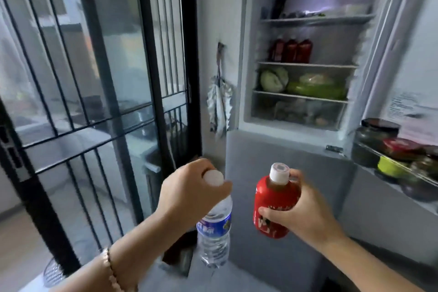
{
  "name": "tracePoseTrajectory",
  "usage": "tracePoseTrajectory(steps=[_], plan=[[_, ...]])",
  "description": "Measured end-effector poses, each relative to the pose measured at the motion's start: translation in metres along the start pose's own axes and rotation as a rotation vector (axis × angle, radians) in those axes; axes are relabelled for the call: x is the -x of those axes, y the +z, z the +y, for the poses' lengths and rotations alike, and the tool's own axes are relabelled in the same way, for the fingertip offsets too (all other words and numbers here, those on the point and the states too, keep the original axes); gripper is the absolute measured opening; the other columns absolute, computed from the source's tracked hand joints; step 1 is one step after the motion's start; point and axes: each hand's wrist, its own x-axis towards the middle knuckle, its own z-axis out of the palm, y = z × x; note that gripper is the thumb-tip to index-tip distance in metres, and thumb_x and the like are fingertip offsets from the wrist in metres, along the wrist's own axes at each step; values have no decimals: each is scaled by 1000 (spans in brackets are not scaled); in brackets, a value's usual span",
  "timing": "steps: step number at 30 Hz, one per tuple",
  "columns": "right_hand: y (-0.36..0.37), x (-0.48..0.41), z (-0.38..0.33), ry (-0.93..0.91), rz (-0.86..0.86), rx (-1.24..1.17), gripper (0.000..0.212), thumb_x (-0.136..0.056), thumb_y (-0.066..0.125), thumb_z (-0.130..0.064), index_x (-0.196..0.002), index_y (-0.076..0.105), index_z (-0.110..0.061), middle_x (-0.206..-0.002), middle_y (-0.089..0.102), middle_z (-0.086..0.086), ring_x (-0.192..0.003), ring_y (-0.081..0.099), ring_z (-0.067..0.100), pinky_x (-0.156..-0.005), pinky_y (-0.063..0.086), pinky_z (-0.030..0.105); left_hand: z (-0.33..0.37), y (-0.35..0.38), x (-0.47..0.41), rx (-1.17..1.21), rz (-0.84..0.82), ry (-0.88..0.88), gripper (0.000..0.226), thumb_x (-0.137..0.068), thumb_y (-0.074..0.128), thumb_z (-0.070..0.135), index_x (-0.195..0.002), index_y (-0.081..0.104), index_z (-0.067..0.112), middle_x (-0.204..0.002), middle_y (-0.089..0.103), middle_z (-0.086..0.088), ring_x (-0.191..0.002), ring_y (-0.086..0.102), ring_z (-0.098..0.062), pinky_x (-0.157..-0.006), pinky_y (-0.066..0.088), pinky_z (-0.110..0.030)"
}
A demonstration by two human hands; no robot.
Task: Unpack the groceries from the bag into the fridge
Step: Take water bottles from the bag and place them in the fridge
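Curling round the neck of a clear water bottle (214, 232), fingers (203, 166) of the left hand (189, 191) clamp it just under the white cap (213, 178); fingers (296, 175) of the right hand (303, 213) wrap a red drink bottle (275, 199). Both bottles hang low before the open fridge (247, 54).

You held a clear water bottle (214, 232) with a white cap and a blue-and-white label in your left hand (189, 187), and a red bottle (275, 211) with white markings and a white cap in your right hand (305, 216). The pale grey fridge (284, 161) showed three dark red bottles (291, 51), a pale green cabbage (273, 82) and bright green vegetables (315, 90). The door shelf (369, 169) carried a dark jar (372, 137) with a black lid, a red lid (400, 147) and a yellow-green lid (388, 166). The sliding door (142, 31) had black bars.
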Motion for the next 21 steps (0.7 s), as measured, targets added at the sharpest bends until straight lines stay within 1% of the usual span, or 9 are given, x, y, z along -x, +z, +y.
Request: tracePoseTrajectory(steps=[2, 4, 5, 8, 11, 13, 15, 18, 21], plan=[[-9, -48, 2, 19, 61, -16, 69, -52, 90, -25, -100, 43, -41, -98, 58, -14, -90, 57, 2, -77, 45, 21, 6, 11, -56, 53, -10, 44, 26, -68, 71, 46, -74, 61, 23, -68, 63, 9, -68, 58, -7, -60, 46, -24], [-21, -92, 6, 40, 114, -18, 67, -51, 90, -25, -97, 43, -39, -99, 58, -12, -92, 58, 9, -82, 48, 29, 14, 23, -107, 92, -22, 88, 23, -69, 72, 45, -72, 59, 27, -66, 62, 12, -65, 56, -2, -54, 44, -20], [-27, -112, 9, 40, 119, -6, 68, -52, 90, -27, -99, 43, -39, -100, 57, -12, -93, 58, 9, -82, 48, 30, 19, 30, -131, 102, -30, 111, 22, -69, 72, 45, -71, 58, 28, -66, 61, 13, -65, 56, -2, -54, 43, -20], [-46, -171, 18, 15, 128, 55, 70, -54, 89, -28, -103, 39, -40, -96, 53, -20, -88, 55, 4, -75, 45, 22, 34, 56, -198, 112, -50, 168, 24, -70, 72, 46, -72, 59, 26, -67, 61, 11, -66, 58, -6, -54, 44, -22], [-65, -232, 32, -18, 194, 87, 72, -52, 89, -32, -103, 40, -43, -94, 55, -22, -87, 56, 4, -76, 43, 23, 48, 88, -260, 139, -40, 189, 25, -69, 73, 46, -69, 59, 25, -65, 61, 10, -65, 59, -9, -53, 44, -23], [-76, -272, 41, -39, 231, 67, 68, -51, 88, -35, -97, 40, -48, -96, 54, -24, -86, 54, -1, -77, 43, 24, 58, 111, -299, 194, -28, 182, 26, -69, 74, 45, -68, 59, 24, -63, 62, 8, -64, 60, -12, -56, 48, -26], [-86, -314, 53, -62, 284, 14, 66, -51, 88, -34, -93, 41, -50, -96, 54, -24, -86, 53, -4, -75, 42, 23, 70, 134, -337, 250, -10, 182, 25, -68, 74, 43, -66, 60, 23, -58, 62, 8, -60, 59, -13, -55, 48, -27], [-106, -378, 64, -98, 374, -53, 62, -51, 89, -29, -89, 43, -47, -91, 56, -25, -84, 53, -7, -66, 40, 17, 96, 163, -391, 322, 26, 198, 24, -66, 77, 40, -60, 60, 24, -53, 60, 11, -53, 55, -11, -51, 45, -27], [-130, -445, 64, -154, 451, -58, 59, -49, 89, -33, -88, 46, -45, -89, 58, -24, -85, 56, -6, -70, 44, 21, 123, 185, -441, 366, 83, 239, 25, -64, 78, 39, -60, 60, 23, -57, 60, 14, -53, 54, -9, -52, 45, -26]])
